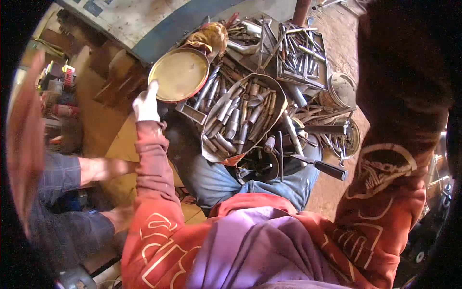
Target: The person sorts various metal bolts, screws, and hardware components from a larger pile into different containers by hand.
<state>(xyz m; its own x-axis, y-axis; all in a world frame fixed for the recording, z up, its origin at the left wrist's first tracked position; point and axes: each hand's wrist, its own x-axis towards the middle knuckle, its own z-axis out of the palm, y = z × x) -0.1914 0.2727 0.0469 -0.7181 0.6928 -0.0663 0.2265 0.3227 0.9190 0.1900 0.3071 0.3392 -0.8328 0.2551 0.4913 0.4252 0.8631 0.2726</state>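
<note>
My left hand (147, 104), in a whitish glove, has its fingers around the near left edge of a round shallow tin (178, 74). The tin has a reddish rim and a dull yellow face. My right arm (392, 159) reaches up along the right side, and its hand lies outside the picture or in the dark. Between my knees, an angular basin (209, 156) holds many used metal drill bits and cutters (233, 123). Thicker twisted drill bits (209, 91) lie between the tin and the basin.
A square metal tray (317, 84) of thin rods stands beyond the basin, with a bucket (344, 86) to its right. A black-handled knife (329, 169) lies near my right knee. A brownish crumpled bundle (209, 36) sits behind the tin. Another person's legs (98, 171) are at left.
</note>
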